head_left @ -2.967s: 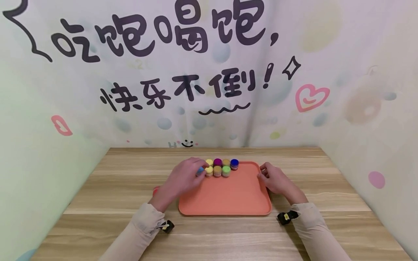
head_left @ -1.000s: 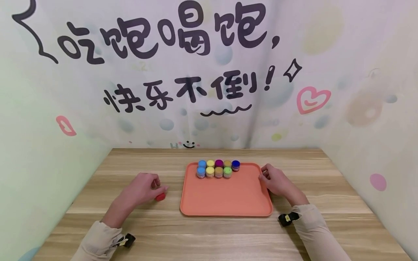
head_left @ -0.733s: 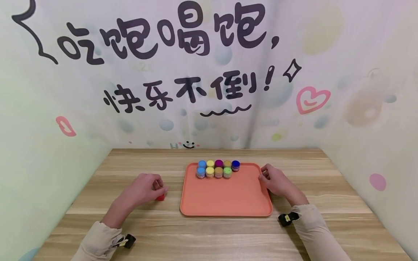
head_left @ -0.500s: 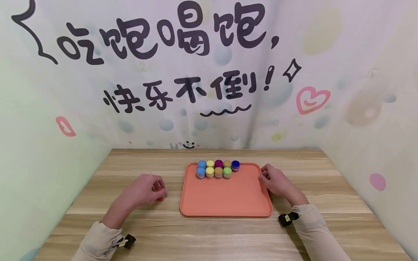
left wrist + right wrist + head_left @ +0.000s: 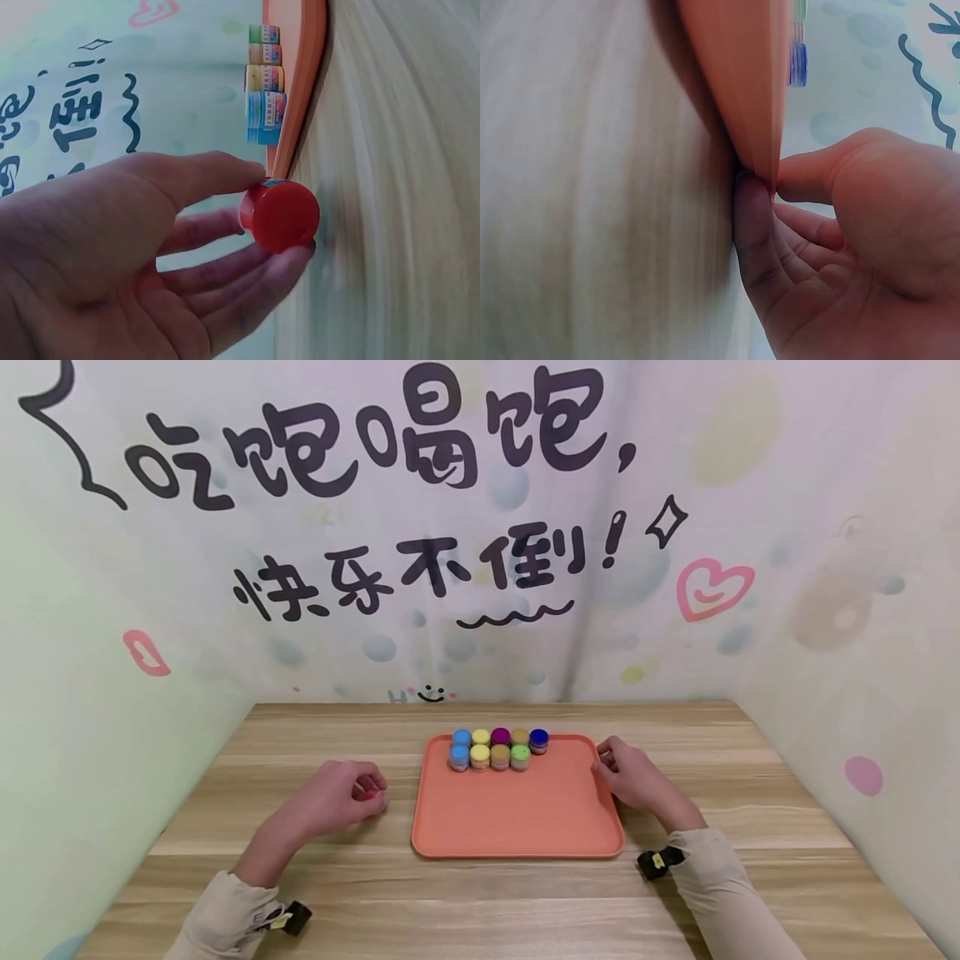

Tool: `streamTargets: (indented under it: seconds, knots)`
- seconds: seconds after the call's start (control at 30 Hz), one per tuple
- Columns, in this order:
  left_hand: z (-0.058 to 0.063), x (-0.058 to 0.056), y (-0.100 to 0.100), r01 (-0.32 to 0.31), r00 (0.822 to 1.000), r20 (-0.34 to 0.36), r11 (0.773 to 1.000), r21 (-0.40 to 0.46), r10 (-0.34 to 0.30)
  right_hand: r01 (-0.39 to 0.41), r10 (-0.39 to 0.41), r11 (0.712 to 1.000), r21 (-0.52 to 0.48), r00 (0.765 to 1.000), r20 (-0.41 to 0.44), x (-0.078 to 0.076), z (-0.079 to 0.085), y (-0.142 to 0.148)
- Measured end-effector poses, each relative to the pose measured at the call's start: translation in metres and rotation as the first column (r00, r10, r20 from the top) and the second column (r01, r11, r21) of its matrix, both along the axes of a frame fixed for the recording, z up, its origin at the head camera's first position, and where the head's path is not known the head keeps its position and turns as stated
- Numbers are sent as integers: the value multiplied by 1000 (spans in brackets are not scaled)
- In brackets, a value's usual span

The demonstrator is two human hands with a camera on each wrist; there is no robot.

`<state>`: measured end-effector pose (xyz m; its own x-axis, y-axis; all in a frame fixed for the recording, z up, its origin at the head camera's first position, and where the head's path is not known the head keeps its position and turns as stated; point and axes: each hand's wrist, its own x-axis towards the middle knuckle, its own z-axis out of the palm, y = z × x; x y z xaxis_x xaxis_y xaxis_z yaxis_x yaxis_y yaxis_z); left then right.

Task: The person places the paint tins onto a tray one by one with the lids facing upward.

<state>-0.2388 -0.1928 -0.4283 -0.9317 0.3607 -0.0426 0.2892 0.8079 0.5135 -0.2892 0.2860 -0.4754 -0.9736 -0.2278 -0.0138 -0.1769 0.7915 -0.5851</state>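
Observation:
My left hand (image 5: pixel 337 793) is left of the orange tray and grips a small red jar (image 5: pixel 283 217) between thumb and fingertips. In the left wrist view the jar's round red end faces the camera, close to the wooden table; the head view shows it mostly hidden behind the fingers. At the tray's right edge, my right hand (image 5: pixel 633 774) pinches the rim of the orange tray (image 5: pixel 517 818). The right wrist view shows the thumb on the inner side of the rim (image 5: pixel 761 142) and a finger on its outer side.
Several small jars with coloured lids stand in two rows along the tray's back, among them a light blue jar (image 5: pixel 459 758), a green jar (image 5: pixel 520 757) and a dark blue jar (image 5: pixel 538 742). A printed wall cloth (image 5: pixel 420 643) rises behind the wooden table (image 5: pixel 480 910).
My left hand let go of a light blue jar on the tray, moved left to the red jar on the table and took hold of it. My right hand stays at the tray rim.

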Motion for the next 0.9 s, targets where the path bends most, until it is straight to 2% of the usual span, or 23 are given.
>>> streamTargets:
  seconds: [0.4,0.9]
  knots:
    - [-5,-5,1,56,997,-66,994,89,-50,-7,7,1000,-7,1000,-4,-1,-1,0]
    - [-5,-13,13,38,999,-24,976,215,-34,-16,16,1000,-4,1000,1,0,-1,-1]
